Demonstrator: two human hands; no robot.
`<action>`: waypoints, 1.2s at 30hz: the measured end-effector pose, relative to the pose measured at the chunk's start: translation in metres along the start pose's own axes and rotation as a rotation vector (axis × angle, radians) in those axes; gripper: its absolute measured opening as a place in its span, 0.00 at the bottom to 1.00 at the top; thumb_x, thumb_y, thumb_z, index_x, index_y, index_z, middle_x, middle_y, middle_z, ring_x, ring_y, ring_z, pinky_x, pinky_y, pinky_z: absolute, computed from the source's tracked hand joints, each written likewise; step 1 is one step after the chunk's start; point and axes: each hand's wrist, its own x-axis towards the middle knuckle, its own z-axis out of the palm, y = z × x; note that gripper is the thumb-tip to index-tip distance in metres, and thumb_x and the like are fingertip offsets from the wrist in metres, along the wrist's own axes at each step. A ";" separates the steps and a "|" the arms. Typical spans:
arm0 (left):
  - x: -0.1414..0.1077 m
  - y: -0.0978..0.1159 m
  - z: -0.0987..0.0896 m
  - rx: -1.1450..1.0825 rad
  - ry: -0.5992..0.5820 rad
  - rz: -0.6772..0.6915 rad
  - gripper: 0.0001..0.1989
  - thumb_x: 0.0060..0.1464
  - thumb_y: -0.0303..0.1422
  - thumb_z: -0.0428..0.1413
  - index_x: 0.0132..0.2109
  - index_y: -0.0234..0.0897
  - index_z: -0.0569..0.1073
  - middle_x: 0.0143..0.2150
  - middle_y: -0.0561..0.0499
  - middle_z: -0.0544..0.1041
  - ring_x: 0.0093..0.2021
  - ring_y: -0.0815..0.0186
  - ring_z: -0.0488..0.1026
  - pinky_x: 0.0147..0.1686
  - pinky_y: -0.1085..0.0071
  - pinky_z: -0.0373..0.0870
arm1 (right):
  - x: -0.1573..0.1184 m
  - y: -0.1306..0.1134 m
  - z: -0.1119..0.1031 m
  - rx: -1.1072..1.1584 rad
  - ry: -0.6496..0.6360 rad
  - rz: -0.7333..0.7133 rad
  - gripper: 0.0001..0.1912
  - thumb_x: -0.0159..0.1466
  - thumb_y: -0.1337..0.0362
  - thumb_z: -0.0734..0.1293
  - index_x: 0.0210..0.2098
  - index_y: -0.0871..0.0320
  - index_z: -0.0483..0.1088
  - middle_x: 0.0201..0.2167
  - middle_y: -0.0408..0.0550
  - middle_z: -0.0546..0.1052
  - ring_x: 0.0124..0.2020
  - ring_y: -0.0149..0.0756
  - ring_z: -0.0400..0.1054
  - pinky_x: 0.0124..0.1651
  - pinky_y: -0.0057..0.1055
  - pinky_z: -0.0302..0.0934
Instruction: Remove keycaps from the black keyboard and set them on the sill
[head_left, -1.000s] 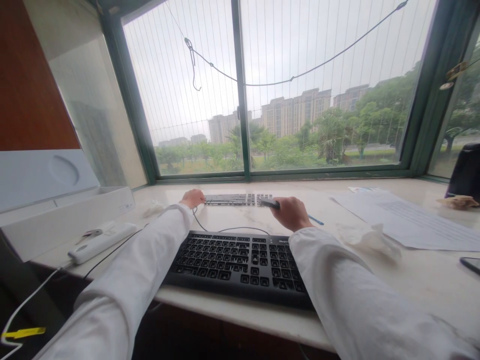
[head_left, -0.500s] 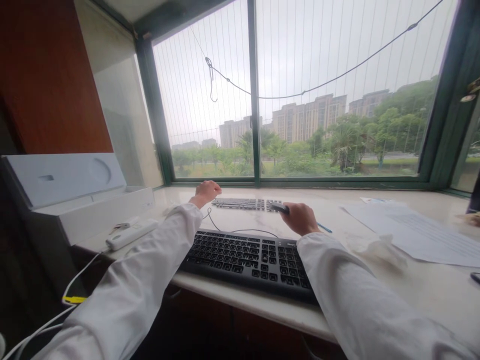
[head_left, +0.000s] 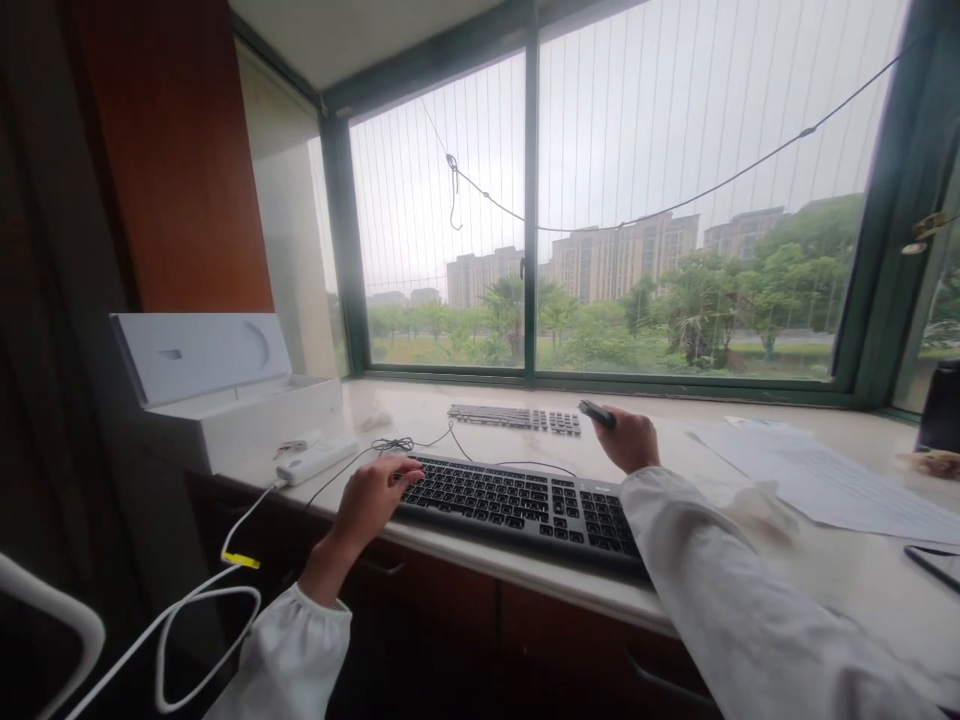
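The black keyboard (head_left: 517,505) lies along the counter's front edge, its left end beside my left hand (head_left: 377,497). That hand's thumb and fingers are pinched together; whatever may be between them is too small to make out. My right hand (head_left: 634,441) is closed around a short dark tool (head_left: 598,414), raised beyond the keyboard's right part. Behind the keyboard, flat grey key pieces (head_left: 510,417) are laid out in rows. The tool is just right of these rows.
An open white box (head_left: 262,415) stands at the left, with a white power strip (head_left: 319,461) before it. Paper sheets (head_left: 832,470) and crumpled tissue (head_left: 761,510) lie right. A dark cable (head_left: 394,445) bunches behind my left hand; white cables hang lower left. The window is behind.
My left hand has come back from beyond the grey rows to the black keyboard's left end. My right hand, with the tool, has moved right, off the rows. The view has shifted left.
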 end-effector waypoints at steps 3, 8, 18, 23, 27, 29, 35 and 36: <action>-0.005 -0.041 -0.021 -0.143 -0.107 -0.001 0.14 0.58 0.42 0.56 0.47 0.42 0.79 0.44 0.49 0.78 0.31 0.67 0.70 0.34 0.71 0.66 | 0.002 -0.025 -0.005 0.181 0.158 0.032 0.18 0.60 0.54 0.62 0.21 0.59 0.70 0.17 0.47 0.70 0.20 0.31 0.58 0.28 0.30 0.46; -0.010 -0.076 -0.027 -0.308 -0.266 0.002 0.14 0.56 0.41 0.58 0.45 0.40 0.80 0.45 0.47 0.76 0.39 0.65 0.73 0.40 0.71 0.68 | -0.013 -0.103 -0.009 0.584 0.277 0.356 0.26 0.61 0.47 0.61 0.14 0.58 0.61 0.11 0.41 0.59 0.19 0.28 0.53 0.24 0.28 0.46; -0.005 -0.079 -0.020 -0.292 -0.260 0.130 0.08 0.56 0.33 0.58 0.41 0.41 0.81 0.40 0.49 0.76 0.37 0.66 0.72 0.39 0.72 0.69 | -0.068 -0.272 0.033 1.348 -0.157 0.512 0.21 0.57 0.50 0.65 0.18 0.53 0.54 0.11 0.35 0.55 0.14 0.25 0.47 0.16 0.27 0.42; -0.006 -0.075 -0.018 -0.323 -0.230 0.173 0.08 0.57 0.27 0.55 0.38 0.38 0.80 0.39 0.50 0.76 0.37 0.68 0.72 0.39 0.73 0.69 | -0.073 -0.315 0.049 1.568 -0.151 0.766 0.20 0.58 0.53 0.64 0.20 0.52 0.50 0.11 0.33 0.52 0.12 0.25 0.45 0.14 0.27 0.41; -0.008 -0.075 -0.016 -0.328 -0.190 0.154 0.07 0.57 0.28 0.56 0.38 0.38 0.79 0.38 0.50 0.76 0.37 0.67 0.72 0.38 0.71 0.69 | -0.077 -0.329 0.068 1.521 -0.115 0.878 0.18 0.60 0.53 0.63 0.21 0.52 0.51 0.11 0.34 0.54 0.12 0.26 0.47 0.14 0.27 0.44; -0.009 -0.076 -0.016 -0.339 -0.202 0.155 0.07 0.57 0.29 0.56 0.39 0.37 0.79 0.38 0.49 0.76 0.37 0.66 0.72 0.38 0.71 0.69 | -0.079 -0.331 0.078 1.469 -0.109 0.909 0.18 0.61 0.53 0.61 0.21 0.52 0.52 0.11 0.35 0.55 0.12 0.27 0.48 0.14 0.27 0.45; -0.008 -0.075 -0.020 -0.380 -0.215 0.183 0.09 0.58 0.28 0.55 0.41 0.39 0.80 0.39 0.49 0.77 0.37 0.66 0.73 0.39 0.71 0.68 | -0.080 -0.336 0.090 1.435 -0.165 0.913 0.17 0.62 0.52 0.60 0.22 0.52 0.52 0.11 0.35 0.55 0.12 0.27 0.49 0.13 0.27 0.45; -0.007 -0.075 -0.020 -0.377 -0.217 0.186 0.09 0.58 0.29 0.55 0.41 0.39 0.80 0.39 0.49 0.77 0.38 0.65 0.73 0.39 0.70 0.68 | -0.079 -0.336 0.090 1.440 -0.198 0.916 0.18 0.62 0.52 0.60 0.22 0.52 0.51 0.11 0.35 0.55 0.11 0.27 0.48 0.13 0.28 0.45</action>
